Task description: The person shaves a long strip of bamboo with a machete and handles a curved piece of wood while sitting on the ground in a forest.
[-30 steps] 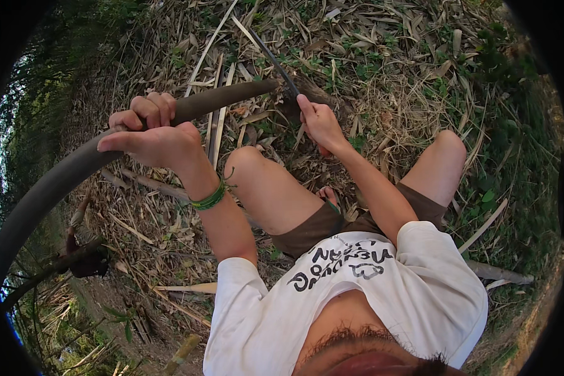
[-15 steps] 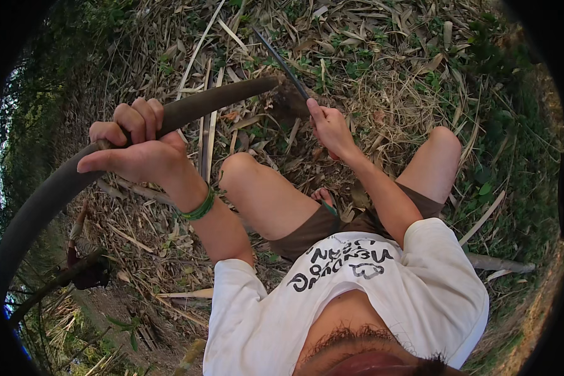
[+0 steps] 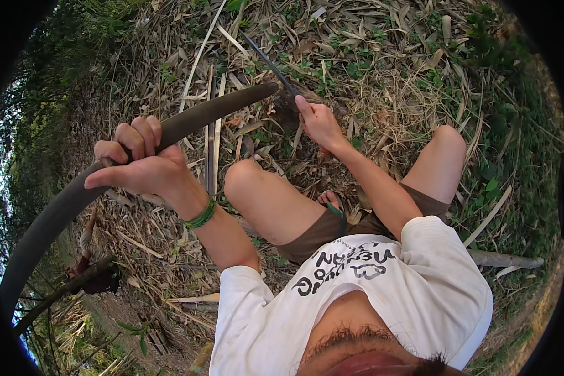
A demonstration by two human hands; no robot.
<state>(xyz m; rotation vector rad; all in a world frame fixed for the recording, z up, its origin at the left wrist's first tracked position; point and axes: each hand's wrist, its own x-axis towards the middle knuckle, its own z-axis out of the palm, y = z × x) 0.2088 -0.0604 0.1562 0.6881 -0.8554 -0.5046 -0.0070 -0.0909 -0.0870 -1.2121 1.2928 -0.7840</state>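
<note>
A long dark bamboo pole (image 3: pixel 222 108) slants across the left side, its near part running out past the lower left rim. My left hand (image 3: pixel 138 150) is wrapped round it from below, thumb stretched along the pole. Closed on a knife's handle, my right hand (image 3: pixel 319 125) is near the pole's far end. The knife's long, narrow dark blade (image 3: pixel 266 59) points away and to the left, its base right beside the pole's tip. Most of the handle is hidden in my fist. Whether blade and pole touch, I cannot tell.
Dry leaves and low green plants cover the ground. Pale split strips (image 3: pixel 218 135) lie beyond my left knee. Under the pole's tip sits a dark brown lump (image 3: pixel 285 116), perhaps a stump. A dark branch (image 3: pixel 62 291) lies at lower left, a stick (image 3: pixel 507 260) at right.
My right hand and the knife have shifted left, bringing the blade's base closer to the pole's tip. My left hand keeps its hold, and the whole view has shifted slightly.
</note>
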